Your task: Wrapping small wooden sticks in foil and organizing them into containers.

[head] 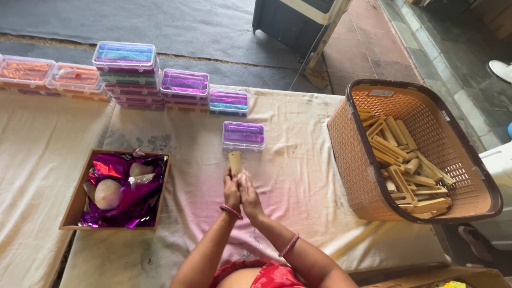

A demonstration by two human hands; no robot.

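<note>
Left hand (231, 193) and right hand (248, 193) pressed together, both gripping one upright wooden piece (235, 162) above the cloth-covered table (298, 176). Purple-lidded plastic box (244, 134) just beyond it. Basket (346, 144) of wooden pieces to the right, cardboard box (72, 205) of purple foil to the left.

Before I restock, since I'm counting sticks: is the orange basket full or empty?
Partly full. The orange basket holds a loose pile of wooden sticks along its bottom, well below the rim.
</note>
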